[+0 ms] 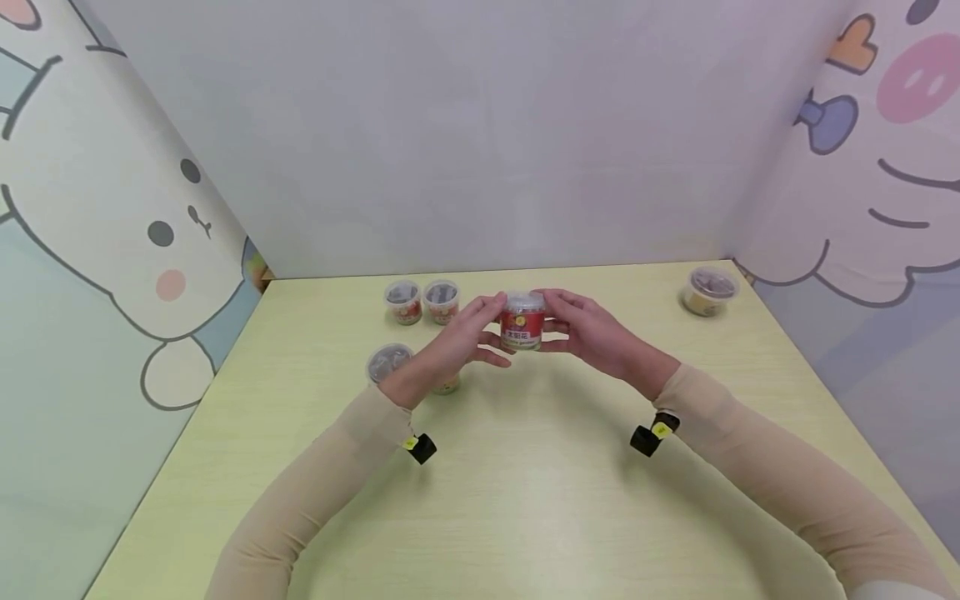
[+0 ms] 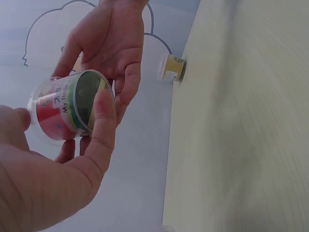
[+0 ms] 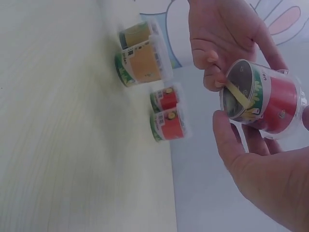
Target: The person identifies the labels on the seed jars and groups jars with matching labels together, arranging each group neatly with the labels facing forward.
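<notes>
A clear plastic cup with a red label [image 1: 522, 325] is held above the table between both hands, its lid uppermost. My left hand [image 1: 463, 340] grips its left side with thumb and fingers, and my right hand [image 1: 596, 337] holds the opposite side. In the left wrist view, a fingertip of the left hand [image 2: 72, 179] touches the cup's dark base. The right wrist view shows the right hand [image 3: 270, 169] with its fingers curled about the red-labelled cup [image 3: 263, 99]; a yellow strip crosses the base.
Two red-labelled cups [image 1: 442, 302] stand side by side at the table's back left. Nearer, a grey-topped cup [image 1: 390, 362] and another cup [image 1: 447, 385] are partly hidden by the left arm. A yellow-labelled cup [image 1: 709, 292] sits at the back right. Printed curtains border the table [image 1: 525, 500].
</notes>
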Motion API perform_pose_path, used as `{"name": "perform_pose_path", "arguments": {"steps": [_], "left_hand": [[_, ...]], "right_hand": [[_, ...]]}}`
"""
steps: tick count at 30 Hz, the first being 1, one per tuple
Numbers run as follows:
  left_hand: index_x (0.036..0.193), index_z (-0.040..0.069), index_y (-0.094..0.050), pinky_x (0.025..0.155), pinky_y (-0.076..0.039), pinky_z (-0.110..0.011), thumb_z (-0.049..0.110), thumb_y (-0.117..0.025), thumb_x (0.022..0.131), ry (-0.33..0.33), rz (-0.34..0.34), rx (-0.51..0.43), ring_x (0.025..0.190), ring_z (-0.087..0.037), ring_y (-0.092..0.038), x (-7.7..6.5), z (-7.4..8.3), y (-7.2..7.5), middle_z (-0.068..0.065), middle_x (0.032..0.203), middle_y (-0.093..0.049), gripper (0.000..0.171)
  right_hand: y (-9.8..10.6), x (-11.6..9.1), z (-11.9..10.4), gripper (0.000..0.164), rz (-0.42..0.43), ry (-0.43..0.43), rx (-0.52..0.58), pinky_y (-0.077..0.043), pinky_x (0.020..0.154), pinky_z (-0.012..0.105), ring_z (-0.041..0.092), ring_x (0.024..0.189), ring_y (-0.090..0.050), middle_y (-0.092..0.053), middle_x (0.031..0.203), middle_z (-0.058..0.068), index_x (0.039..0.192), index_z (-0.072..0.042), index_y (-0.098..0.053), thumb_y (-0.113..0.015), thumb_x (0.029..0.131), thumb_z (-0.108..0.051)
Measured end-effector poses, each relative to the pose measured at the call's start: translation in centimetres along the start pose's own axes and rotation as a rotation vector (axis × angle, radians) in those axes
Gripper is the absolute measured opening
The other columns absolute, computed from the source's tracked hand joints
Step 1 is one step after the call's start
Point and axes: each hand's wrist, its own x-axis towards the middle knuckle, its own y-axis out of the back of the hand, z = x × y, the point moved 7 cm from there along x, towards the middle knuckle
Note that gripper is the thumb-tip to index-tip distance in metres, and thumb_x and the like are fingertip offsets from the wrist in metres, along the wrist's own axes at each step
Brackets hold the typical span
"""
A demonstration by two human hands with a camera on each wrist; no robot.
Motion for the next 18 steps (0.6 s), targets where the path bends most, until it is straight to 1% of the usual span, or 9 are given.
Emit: {"name": "perform_pose_path", "arguments": {"steps": [2, 6, 10, 18], "left_hand": [[0.136, 0.010, -0.043, 0.084, -0.059, -0.044, 0.060, -0.044, 0.103, 0.005, 0.002, -0.004, 0.104, -0.032, -0.064, -0.02, -0.03, -0.02, -0.013, 0.134, -0.051, 0.059], [0.137, 0.010, -0.043, 0.083, -0.059, -0.043, 0.059, -0.046, 0.103, 0.020, 0.009, -0.002, 0.104, -0.032, -0.064, 0.00, -0.24, 0.00, -0.012, 0.135, -0.051, 0.060], [0.137, 0.011, -0.043, 0.084, -0.059, -0.043, 0.060, -0.048, 0.102, 0.023, 0.004, 0.001, 0.104, -0.032, -0.065, 0.14, -0.44, 0.02, -0.012, 0.135, -0.052, 0.061], [0.138, 0.012, -0.042, 0.085, -0.059, -0.043, 0.063, -0.048, 0.100, 0.016, -0.002, 0.011, 0.105, -0.032, -0.064, 0.16, -0.54, 0.24, -0.012, 0.136, -0.051, 0.064]], "right_hand": [[0.02, 0.03, 0.20, 0.065, -0.008, -0.003, -0.028, -0.051, 0.101, 0.045, 0.037, 0.130, -0.049, -0.044, 0.146, 0.016, 0.154, -0.008, -0.036, -0.052, 0.105, -0.047], [-0.02, 0.06, 0.41, 0.064, -0.023, 0.000, -0.090, -0.050, 0.102, 0.041, 0.037, 0.132, -0.047, -0.044, 0.147, 0.015, 0.156, -0.011, -0.033, -0.055, 0.105, -0.041], [0.09, 0.13, 0.58, 0.062, -0.019, 0.003, -0.104, -0.049, 0.104, 0.039, 0.034, 0.132, -0.048, -0.045, 0.147, 0.014, 0.157, -0.011, -0.033, -0.055, 0.106, -0.038], [0.14, 0.30, 0.49, 0.062, -0.019, 0.003, -0.120, -0.049, 0.104, 0.039, 0.034, 0.134, -0.047, -0.046, 0.147, 0.014, 0.157, -0.010, -0.034, -0.056, 0.105, -0.038]]}}
